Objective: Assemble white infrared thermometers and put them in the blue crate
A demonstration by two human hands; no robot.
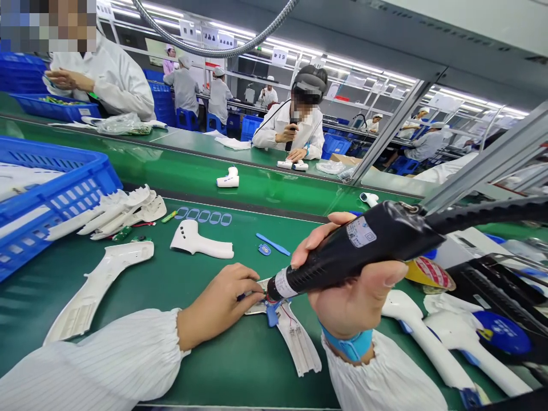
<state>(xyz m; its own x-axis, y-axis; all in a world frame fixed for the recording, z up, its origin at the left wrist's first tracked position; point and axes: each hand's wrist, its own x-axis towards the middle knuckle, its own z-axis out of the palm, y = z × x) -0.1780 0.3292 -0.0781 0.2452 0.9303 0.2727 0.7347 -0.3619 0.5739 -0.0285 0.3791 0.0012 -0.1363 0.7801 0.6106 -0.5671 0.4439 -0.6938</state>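
My right hand (349, 291) is wrapped round a black corded electric screwdriver (338, 257). Its tip points down and left into an open white housing half (299, 345), which lies on the green bench. Inside that half are thin red wires and a blue trigger (272, 314). The fingers of my left hand (225, 302) are closed on the head end of the housing half, beside the screwdriver's nose. The nose and my fingers hide the exact contact point. Behind them lie a white handle shell (201, 240), a blue stick (273, 244) and a small blue oval part (264, 249).
A blue crate (92, 177) and stacked white shells (128, 208) stand at left, near another shell half (100, 288). Several clear frames (203, 216) lie behind. White gun-shaped devices (428, 337) and a tape roll (430, 274) crowd the right. A co-worker (310, 125) sits across the green belt (180, 171).
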